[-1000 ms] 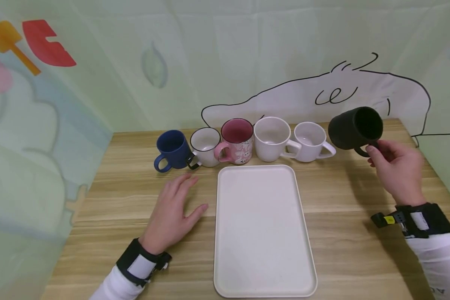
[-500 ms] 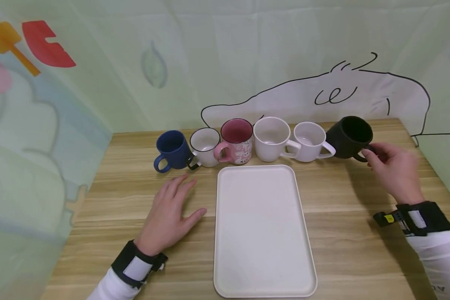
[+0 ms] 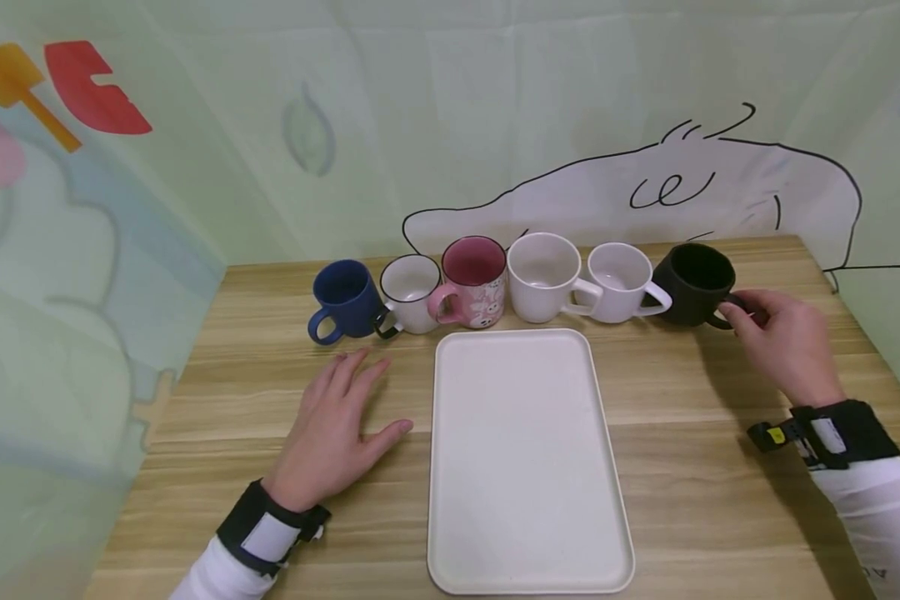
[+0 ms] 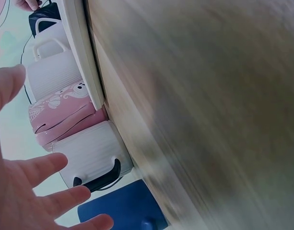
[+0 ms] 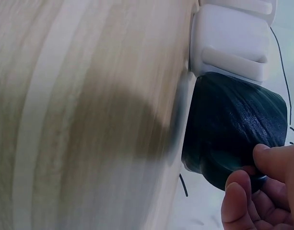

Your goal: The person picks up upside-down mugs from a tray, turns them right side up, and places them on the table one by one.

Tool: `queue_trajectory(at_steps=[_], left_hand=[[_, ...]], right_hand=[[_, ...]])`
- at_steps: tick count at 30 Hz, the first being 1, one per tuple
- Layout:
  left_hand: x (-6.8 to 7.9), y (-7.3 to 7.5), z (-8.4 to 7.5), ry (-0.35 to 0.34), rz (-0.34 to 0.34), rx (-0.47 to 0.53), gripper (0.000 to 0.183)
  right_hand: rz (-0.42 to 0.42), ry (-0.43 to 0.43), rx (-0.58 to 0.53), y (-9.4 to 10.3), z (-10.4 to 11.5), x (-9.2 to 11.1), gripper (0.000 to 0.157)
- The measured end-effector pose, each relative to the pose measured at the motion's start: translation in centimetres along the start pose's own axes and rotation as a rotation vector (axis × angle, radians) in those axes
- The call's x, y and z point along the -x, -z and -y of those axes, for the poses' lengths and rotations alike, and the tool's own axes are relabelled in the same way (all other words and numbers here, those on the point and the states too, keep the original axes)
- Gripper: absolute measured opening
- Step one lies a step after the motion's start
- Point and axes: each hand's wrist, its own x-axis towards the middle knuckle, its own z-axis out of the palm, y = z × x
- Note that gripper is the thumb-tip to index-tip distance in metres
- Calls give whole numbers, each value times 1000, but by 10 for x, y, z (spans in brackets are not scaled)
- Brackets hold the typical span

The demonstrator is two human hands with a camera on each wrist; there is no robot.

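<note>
At the right end of a row of mugs stands a black mug (image 3: 692, 287), upright. My right hand (image 3: 787, 346) pinches its handle between thumb and fingers, plain in the right wrist view, where the black mug (image 5: 235, 124) sits close beside a small white mug (image 5: 233, 43). Fingers spread, my left hand (image 3: 330, 433) is over the table in front of the blue mug (image 3: 347, 297) and the black-rimmed white mug (image 3: 412, 292), holding nothing. Between these and the small white mug (image 3: 617, 282) stand a pink mug (image 3: 474, 282) and a larger white mug (image 3: 543, 275).
A white rectangular tray (image 3: 525, 467) lies on the wooden table (image 3: 682, 500) between the two hands, just in front of the mugs. Behind the row hangs a pale green printed cloth (image 3: 420, 125).
The black mug came down from a tilted, raised position to upright beside the small white mug, with my right hand on its handle. My left hand drew back slightly.
</note>
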Motion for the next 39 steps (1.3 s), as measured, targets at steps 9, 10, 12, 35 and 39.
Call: queue_trajectory(at_steps=[9, 10, 12, 35, 39], left_hand=[[0, 0, 0, -3, 2, -9, 83], [0, 0, 0, -5, 1, -10, 84], [-1, 1, 0, -7, -1, -11, 84], [-1, -1, -1, 10, 31, -16, 86], [-1, -2, -1, 1, 26, -12, 86]], right_hand=[[11, 1, 7, -1, -1, -3, 46], [9, 3, 9, -1, -1, -3, 45], [10, 2, 13, -1, -2, -3, 45], [28, -28, -15, -4, -4, 0, 45], [34, -21, -38, -3, -5, 2, 47]])
